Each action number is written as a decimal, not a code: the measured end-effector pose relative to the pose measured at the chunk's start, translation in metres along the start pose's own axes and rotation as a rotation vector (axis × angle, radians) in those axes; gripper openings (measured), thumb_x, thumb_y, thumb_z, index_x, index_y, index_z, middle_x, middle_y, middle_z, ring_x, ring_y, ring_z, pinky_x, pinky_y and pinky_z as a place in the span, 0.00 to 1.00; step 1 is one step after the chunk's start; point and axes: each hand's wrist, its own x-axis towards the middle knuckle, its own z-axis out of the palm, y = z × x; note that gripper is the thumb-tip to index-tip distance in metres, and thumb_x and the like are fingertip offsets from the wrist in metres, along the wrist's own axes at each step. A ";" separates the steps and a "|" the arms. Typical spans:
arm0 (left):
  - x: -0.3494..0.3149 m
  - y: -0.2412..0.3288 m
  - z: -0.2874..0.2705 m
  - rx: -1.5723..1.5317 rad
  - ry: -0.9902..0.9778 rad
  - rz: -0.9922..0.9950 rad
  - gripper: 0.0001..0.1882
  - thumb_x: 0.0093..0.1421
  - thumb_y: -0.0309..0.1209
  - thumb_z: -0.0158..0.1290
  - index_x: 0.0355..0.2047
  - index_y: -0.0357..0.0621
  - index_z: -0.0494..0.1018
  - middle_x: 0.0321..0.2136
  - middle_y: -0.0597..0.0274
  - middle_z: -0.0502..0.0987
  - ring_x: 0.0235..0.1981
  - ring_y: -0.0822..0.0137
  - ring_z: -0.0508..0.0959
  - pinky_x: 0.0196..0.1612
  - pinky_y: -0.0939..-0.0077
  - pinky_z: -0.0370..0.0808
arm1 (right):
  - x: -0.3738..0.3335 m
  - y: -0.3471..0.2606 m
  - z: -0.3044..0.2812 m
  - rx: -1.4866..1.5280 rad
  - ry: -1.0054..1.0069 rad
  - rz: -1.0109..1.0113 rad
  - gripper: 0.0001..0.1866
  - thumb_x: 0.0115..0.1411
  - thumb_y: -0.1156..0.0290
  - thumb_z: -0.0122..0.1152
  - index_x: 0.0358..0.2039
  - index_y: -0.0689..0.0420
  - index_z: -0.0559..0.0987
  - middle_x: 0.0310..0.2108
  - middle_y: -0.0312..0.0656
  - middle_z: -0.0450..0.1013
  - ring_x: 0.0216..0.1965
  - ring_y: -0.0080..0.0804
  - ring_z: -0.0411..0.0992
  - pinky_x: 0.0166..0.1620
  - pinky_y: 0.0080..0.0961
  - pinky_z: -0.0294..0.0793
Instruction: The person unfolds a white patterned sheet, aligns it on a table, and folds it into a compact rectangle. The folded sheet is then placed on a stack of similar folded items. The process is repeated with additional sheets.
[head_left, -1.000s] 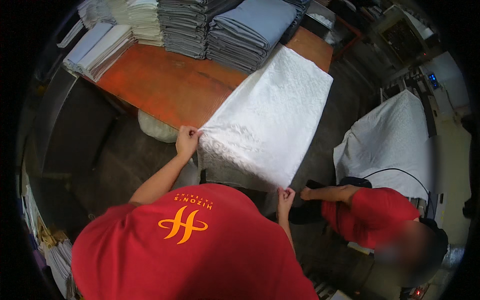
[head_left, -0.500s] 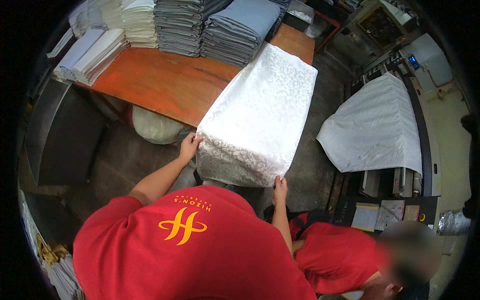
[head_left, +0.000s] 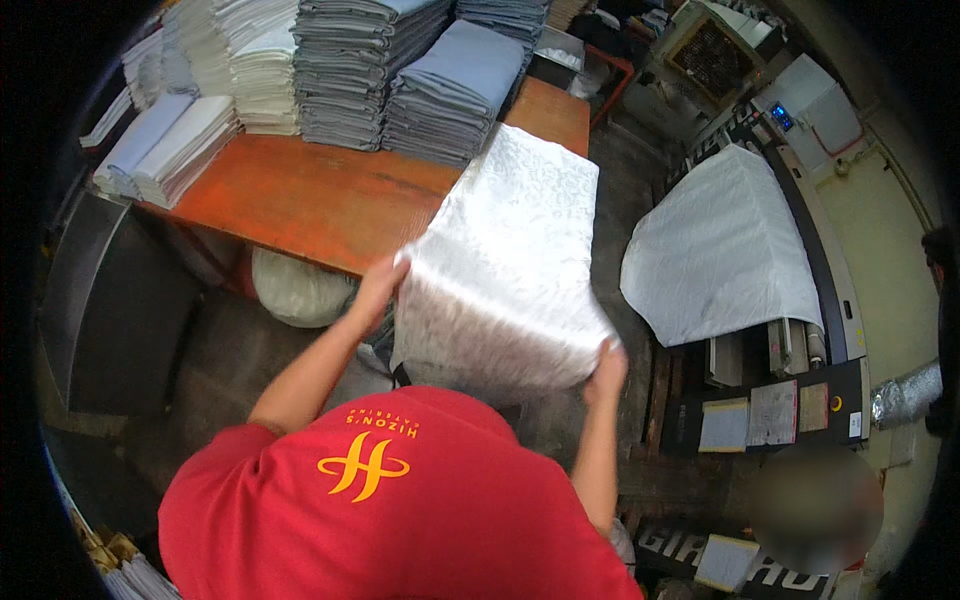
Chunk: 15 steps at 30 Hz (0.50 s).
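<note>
A white patterned cloth [head_left: 535, 200] lies partly over the wooden table's right end, and its near part hangs down in front of me. My left hand [head_left: 383, 283] is closed on the cloth's near left corner, beside the table's front edge. The near right corner is pinched in my right hand [head_left: 605, 368], which is a little blurred. Between my hands the cloth curves and sags, its lower edge smeared by motion. My fingertips are partly hidden by the fabric.
Tall stacks of folded grey cloths [head_left: 340, 80] and white cloths [head_left: 265, 85] line the back of the wooden table [head_left: 300, 205]. At right, another white cloth [head_left: 725, 250] drapes over a long machine [head_left: 845, 315]. A white bundle [head_left: 300, 290] sits under the table.
My right hand has moved right and slightly up, pulling its corner outward. My left hand has risen slightly. The cloth's far end has slid nearer, and the co-worker at lower right has moved mostly out of view.
</note>
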 end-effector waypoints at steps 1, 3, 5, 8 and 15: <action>0.005 0.038 0.004 -0.058 0.018 0.106 0.18 0.65 0.41 0.47 0.46 0.41 0.73 0.36 0.67 0.75 0.34 0.73 0.73 0.40 0.77 0.70 | 0.007 -0.040 0.001 0.056 -0.021 -0.116 0.17 0.66 0.62 0.50 0.48 0.61 0.72 0.45 0.44 0.72 0.46 0.34 0.71 0.49 0.35 0.70; 0.011 0.122 0.014 -0.101 -0.076 0.383 0.18 0.64 0.38 0.50 0.48 0.37 0.72 0.42 0.64 0.75 0.43 0.72 0.72 0.47 0.78 0.69 | 0.015 -0.127 0.002 0.262 -0.150 -0.317 0.20 0.68 0.58 0.46 0.49 0.62 0.71 0.48 0.44 0.71 0.48 0.34 0.70 0.53 0.35 0.67; 0.006 0.194 0.034 -0.063 -0.096 0.731 0.24 0.55 0.34 0.61 0.50 0.35 0.70 0.43 0.63 0.75 0.47 0.72 0.72 0.51 0.75 0.69 | 0.006 -0.210 0.000 0.212 -0.323 -0.616 0.23 0.68 0.56 0.43 0.53 0.61 0.68 0.52 0.45 0.69 0.53 0.36 0.67 0.57 0.36 0.64; 0.000 0.297 0.036 0.126 0.086 0.901 0.18 0.58 0.39 0.57 0.43 0.38 0.74 0.35 0.62 0.77 0.37 0.70 0.75 0.42 0.72 0.73 | -0.013 -0.324 0.003 0.026 -0.191 -0.761 0.25 0.69 0.55 0.41 0.56 0.62 0.65 0.56 0.47 0.66 0.57 0.37 0.64 0.60 0.37 0.61; 0.031 0.463 0.036 0.328 -0.221 0.954 0.19 0.63 0.41 0.50 0.45 0.38 0.72 0.31 0.66 0.76 0.30 0.74 0.74 0.32 0.80 0.71 | -0.026 -0.462 0.005 -0.046 -0.248 -0.759 0.28 0.68 0.53 0.43 0.54 0.67 0.68 0.51 0.49 0.70 0.52 0.35 0.69 0.55 0.31 0.67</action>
